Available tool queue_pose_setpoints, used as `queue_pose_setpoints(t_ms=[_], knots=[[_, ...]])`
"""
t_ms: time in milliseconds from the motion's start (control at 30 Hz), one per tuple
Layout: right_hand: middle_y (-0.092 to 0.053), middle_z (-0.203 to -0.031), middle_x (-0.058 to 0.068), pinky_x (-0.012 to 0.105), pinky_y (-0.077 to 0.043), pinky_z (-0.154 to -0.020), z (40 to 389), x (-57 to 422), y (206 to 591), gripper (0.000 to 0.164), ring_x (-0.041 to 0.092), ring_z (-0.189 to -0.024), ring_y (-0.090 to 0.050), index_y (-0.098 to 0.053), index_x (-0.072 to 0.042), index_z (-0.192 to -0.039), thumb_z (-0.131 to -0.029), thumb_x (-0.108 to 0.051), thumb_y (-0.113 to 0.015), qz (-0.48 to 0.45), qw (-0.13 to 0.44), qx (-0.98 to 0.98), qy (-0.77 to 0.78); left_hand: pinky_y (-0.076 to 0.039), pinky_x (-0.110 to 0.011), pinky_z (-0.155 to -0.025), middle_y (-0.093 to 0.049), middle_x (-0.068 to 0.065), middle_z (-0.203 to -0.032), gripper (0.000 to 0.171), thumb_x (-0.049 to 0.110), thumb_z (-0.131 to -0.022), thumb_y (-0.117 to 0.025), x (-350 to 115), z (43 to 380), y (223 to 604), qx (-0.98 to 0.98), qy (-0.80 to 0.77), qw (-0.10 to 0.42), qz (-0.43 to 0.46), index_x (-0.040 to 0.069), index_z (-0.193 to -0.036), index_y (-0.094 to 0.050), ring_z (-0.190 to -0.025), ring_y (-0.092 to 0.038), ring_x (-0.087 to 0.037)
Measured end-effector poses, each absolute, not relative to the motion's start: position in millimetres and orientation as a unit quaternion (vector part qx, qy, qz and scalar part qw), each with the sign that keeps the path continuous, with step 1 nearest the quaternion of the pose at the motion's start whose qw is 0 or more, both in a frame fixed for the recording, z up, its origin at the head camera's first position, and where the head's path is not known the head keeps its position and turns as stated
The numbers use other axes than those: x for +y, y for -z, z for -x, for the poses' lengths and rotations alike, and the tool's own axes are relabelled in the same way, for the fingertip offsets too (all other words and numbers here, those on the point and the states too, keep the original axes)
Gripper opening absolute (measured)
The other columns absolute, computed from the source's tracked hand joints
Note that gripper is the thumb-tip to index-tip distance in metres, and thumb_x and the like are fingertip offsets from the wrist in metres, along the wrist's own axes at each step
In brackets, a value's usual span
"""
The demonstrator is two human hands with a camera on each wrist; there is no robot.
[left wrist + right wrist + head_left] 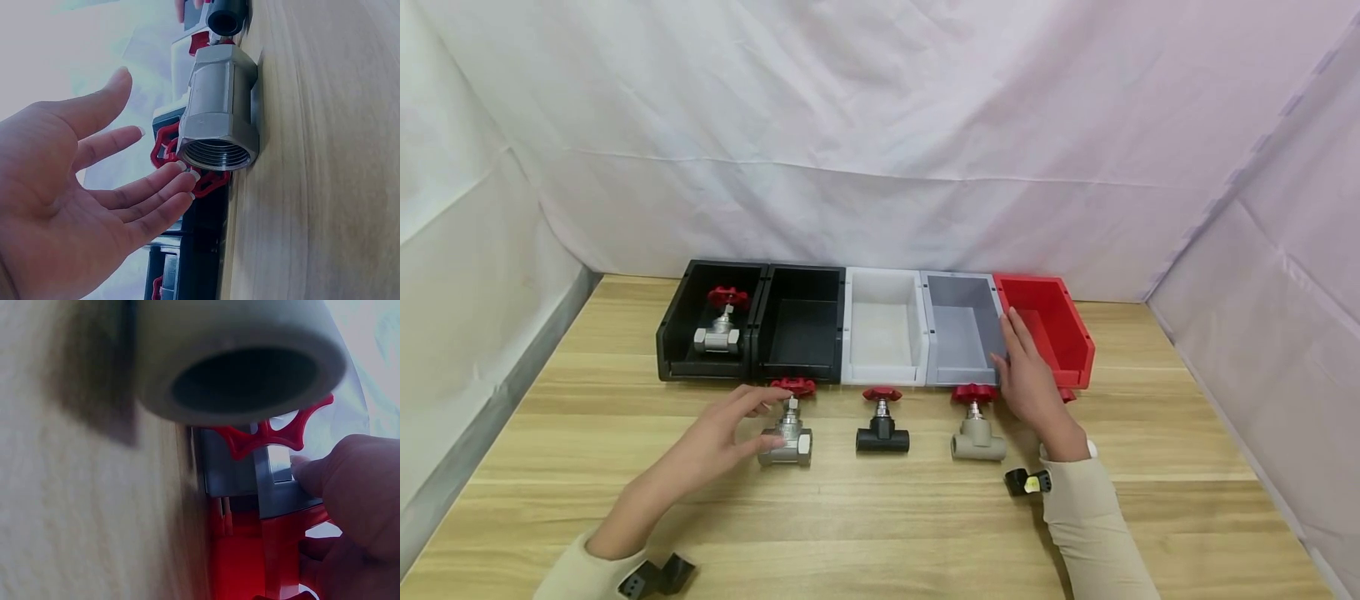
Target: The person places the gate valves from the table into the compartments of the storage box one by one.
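My left hand is beside a metal gate valve with a red handwheel, its fingers spread and loosely extended. In the left wrist view the fingertips overlap the handwheel side of the valve's threaded body. My right hand reaches over the wall between the grey bin and the red bin, fingers stretched forward, thumb on the grey bin's side. A beige valve with a red handwheel lies left of it and looms close in the right wrist view.
A black valve lies on the wooden table between the metal and beige ones. Another metal valve sits in the leftmost black bin. A second black bin and a white bin continue the row. White curtains enclose the table.
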State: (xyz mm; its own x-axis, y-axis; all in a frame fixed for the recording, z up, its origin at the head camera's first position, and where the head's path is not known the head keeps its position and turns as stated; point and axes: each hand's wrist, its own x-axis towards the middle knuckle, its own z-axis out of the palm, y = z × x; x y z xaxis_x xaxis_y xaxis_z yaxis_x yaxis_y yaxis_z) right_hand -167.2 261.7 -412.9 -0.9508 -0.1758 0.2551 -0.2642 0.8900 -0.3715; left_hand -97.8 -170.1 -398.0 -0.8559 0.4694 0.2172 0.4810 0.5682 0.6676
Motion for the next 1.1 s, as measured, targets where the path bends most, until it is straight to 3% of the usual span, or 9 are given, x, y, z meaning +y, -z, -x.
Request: queue_pose_setpoints(t_ms=[500,733,1100], knots=[[-0.016,-0.155,0.019,0.051,-0.050,-0.082,166.3,261.1,412.8,0.077,0.043,-0.127,-0.038,-0.021,0.000,-0.151,-0.088,-0.006,-0.066,-0.115,0.107,-0.967,-0.202,-0.049,-0.045,-0.081,-0.061,-0.001,-0.113,0.061,0.038,-0.078,-0.076,-166.4,95.0,403.0,-0.886,0.383,-0.037,0.258,0.017,-0.132,-0.056,-0.097,-0.059,-0.020],[-0.016,-0.156,0.018,0.051,-0.051,-0.080,166.8,261.7,411.4,0.077,0.044,-0.124,-0.041,-0.021,0.000,-0.151,-0.088,-0.006,-0.066,-0.116,0.109,-0.967,-0.198,-0.050,-0.039,-0.078,-0.057,-0.007,-0.113,0.069,0.043,-0.076,-0.076,-164.1,92.7,407.7,-0.885,0.385,-0.064,0.254,0.013,-0.134,-0.055,-0.096,-0.056,-0.019],[-0.016,-0.155,0.019,0.051,-0.051,-0.080,166.6,261.7,411.8,0.076,0.044,-0.124,-0.041,-0.021,0.000,-0.151,-0.089,-0.007,-0.066,-0.115,0.108,-0.967,-0.202,-0.048,-0.044,-0.082,-0.053,-0.002,-0.112,0.063,0.030,-0.075,-0.081,-160.2,91.2,410.5,-0.889,0.365,-0.073,0.265,0.017,-0.132,-0.057,-0.098,-0.053,-0.019]])
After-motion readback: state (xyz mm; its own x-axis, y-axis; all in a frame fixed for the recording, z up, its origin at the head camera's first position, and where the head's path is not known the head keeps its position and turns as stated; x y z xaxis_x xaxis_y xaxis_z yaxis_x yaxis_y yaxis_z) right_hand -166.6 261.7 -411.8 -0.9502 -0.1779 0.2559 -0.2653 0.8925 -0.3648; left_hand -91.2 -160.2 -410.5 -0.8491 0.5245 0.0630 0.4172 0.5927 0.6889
